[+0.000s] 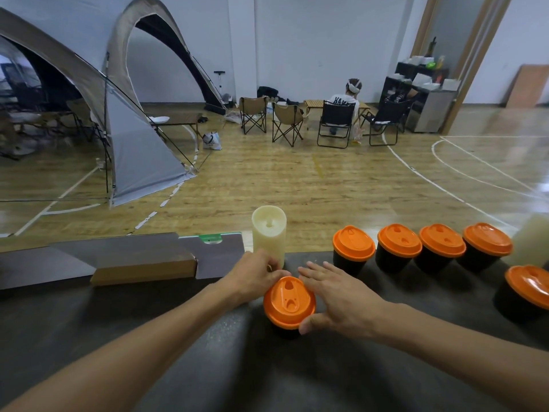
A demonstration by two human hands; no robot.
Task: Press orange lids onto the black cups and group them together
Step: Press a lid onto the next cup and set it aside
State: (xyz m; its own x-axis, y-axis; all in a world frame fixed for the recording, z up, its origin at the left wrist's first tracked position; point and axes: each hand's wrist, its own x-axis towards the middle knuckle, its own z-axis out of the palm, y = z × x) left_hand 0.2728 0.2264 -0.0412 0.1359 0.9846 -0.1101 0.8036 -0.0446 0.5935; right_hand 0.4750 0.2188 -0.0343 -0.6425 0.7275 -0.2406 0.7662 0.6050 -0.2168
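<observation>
1. While an orange lid point(289, 301) is sitting on top of a black cup point(285, 331) near the middle of the dark tabletop point(178, 337), the cup is being flanked by both hands.
2. The left hand point(255, 276) is being held against the lid's far-left rim; its fingers are curled over that edge and appear to be touching it, though how firmly it is being held cannot be told.
3. The right hand point(338, 292) is being held flat with its fingers spread beside the lid's right edge; its thumb is being pressed against the near-right rim, and nothing is being enclosed by this grip.
4. Four more lidded cups point(421, 248) are being kept in a row along the far right of the tabletop, well apart from the hands, with a fifth lidded cup point(525, 292) just in front of them at the right edge.
5. A cream flameless candle point(269, 233) is standing upright just behind the left hand, and a flat cardboard box point(142, 263) is lying to its left.
</observation>
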